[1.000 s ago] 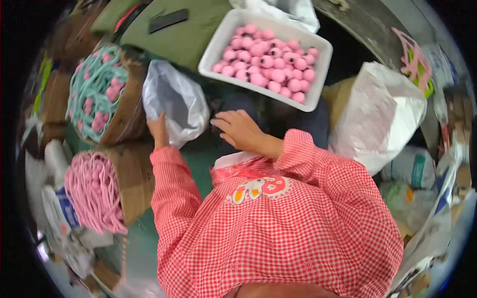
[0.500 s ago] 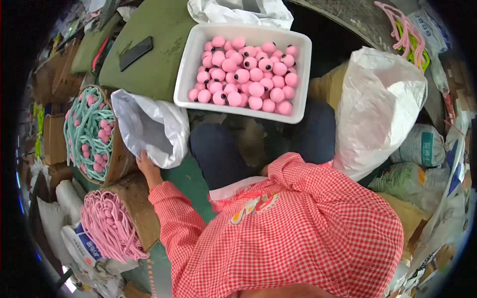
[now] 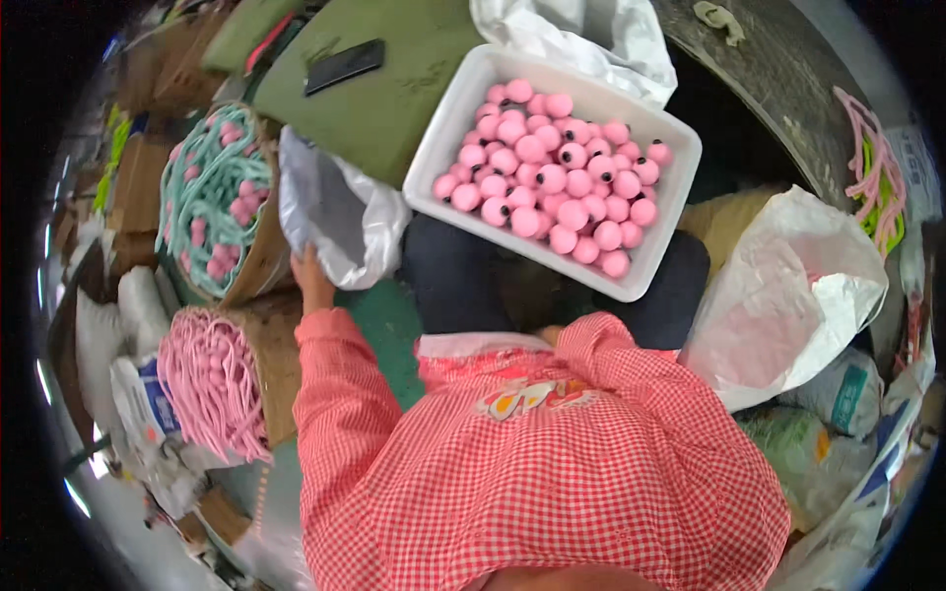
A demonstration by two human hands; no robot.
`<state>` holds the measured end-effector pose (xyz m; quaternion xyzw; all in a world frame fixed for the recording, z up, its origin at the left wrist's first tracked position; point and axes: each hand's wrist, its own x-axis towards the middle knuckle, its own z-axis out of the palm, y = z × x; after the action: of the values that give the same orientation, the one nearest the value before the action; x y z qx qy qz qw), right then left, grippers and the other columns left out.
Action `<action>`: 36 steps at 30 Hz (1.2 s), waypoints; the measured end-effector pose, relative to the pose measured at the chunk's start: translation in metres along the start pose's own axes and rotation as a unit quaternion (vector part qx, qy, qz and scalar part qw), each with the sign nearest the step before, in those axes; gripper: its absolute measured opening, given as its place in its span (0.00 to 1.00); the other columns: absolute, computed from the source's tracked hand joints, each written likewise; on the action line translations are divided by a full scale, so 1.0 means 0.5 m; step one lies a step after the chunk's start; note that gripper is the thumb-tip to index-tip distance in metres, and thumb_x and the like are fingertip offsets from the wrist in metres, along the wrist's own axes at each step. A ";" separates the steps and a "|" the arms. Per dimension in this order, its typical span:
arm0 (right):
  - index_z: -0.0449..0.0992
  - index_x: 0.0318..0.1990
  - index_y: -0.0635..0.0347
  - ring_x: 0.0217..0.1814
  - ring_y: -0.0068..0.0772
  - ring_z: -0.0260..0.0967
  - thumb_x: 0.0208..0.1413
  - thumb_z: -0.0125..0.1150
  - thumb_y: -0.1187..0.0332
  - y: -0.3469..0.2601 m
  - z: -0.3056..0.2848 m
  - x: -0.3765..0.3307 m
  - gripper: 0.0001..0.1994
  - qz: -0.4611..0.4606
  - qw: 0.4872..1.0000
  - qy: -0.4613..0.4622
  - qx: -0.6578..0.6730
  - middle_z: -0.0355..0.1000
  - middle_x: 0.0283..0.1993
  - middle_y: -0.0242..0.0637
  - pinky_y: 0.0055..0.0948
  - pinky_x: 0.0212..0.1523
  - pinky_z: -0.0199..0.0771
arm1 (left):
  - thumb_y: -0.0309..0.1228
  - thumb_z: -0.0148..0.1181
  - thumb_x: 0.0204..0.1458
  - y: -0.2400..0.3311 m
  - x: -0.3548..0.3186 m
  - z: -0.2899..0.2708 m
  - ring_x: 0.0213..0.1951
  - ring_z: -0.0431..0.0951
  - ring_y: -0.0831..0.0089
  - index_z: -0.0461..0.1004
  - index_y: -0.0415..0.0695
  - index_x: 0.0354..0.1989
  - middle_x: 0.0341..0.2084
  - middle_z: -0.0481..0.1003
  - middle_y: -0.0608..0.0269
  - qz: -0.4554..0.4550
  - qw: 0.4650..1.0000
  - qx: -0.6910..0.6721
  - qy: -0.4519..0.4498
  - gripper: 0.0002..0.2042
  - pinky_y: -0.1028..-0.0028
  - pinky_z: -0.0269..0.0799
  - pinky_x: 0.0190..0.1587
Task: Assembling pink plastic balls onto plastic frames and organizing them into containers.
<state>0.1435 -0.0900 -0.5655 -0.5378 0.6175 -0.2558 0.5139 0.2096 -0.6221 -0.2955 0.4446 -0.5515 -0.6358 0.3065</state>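
My left hand (image 3: 313, 280) grips the near edge of a white woven bag (image 3: 377, 229) that gapes open beside my left knee; its fingertips are partly hidden at the bag. Little of my right hand (image 3: 551, 335) shows past the red checked sleeve near my lap, and its fingers are out of sight. Beyond my knees sits a white plastic tub (image 3: 426, 167) holding many pink balls (image 3: 552, 178), several with black knobs.
Left stand a container of teal cords with pink balls (image 3: 209, 212) and a box of pink cords (image 3: 209, 379). A black phone (image 3: 345, 66) lies on a green cushion (image 3: 404, 98). A large white bag (image 3: 759, 315) stands right; another white bag (image 3: 591, 49) lies behind the tub.
The whole view has turned, so the tub and bags appear shifted and tilted. My left hand stays at the bag's edge; more of the right bag's opening shows.
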 end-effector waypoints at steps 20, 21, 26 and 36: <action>0.77 0.46 0.64 0.45 0.25 0.73 0.63 0.50 0.68 -0.866 -0.474 -0.869 0.12 0.211 0.586 0.729 -0.286 0.78 0.40 0.40 0.25 0.49 0.69 | 0.37 0.61 0.50 0.108 -0.252 0.163 0.53 0.70 0.49 0.63 0.38 0.60 0.56 0.67 0.46 0.179 0.856 0.414 0.253 0.29 0.58 0.66 0.57; 0.78 0.44 0.65 0.44 0.32 0.74 0.63 0.50 0.66 -0.847 -0.514 -0.894 0.13 0.223 0.587 0.712 -0.314 0.78 0.40 0.41 0.27 0.48 0.70 | 0.32 0.58 0.51 0.137 -0.273 0.168 0.53 0.70 0.53 0.66 0.37 0.57 0.53 0.70 0.49 0.347 0.812 0.416 0.215 0.25 0.61 0.65 0.57; 0.76 0.47 0.62 0.48 0.52 0.69 0.64 0.45 0.58 -0.576 -0.651 -0.941 0.18 0.328 0.706 0.471 -0.415 0.74 0.45 0.49 0.42 0.52 0.67 | 0.27 0.54 0.56 0.287 -0.578 0.467 0.48 0.72 0.63 0.73 0.39 0.47 0.47 0.73 0.56 0.382 0.867 0.212 -0.240 0.12 0.69 0.66 0.53; 0.77 0.27 0.53 0.26 0.50 0.71 0.56 0.51 0.60 -0.762 -0.435 -0.876 0.12 0.398 0.709 0.445 -0.376 0.73 0.25 0.41 0.46 0.28 0.69 | 0.42 0.66 0.42 0.346 -0.922 0.835 0.67 0.56 0.58 0.64 0.54 0.60 0.61 0.63 0.60 0.658 0.424 0.111 -0.613 0.33 0.52 0.48 0.65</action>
<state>0.0519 0.1536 -0.0032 -0.2150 0.9764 0.0160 -0.0109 0.0072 -0.0724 -0.0240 -0.5301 -0.7844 -0.2788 0.1611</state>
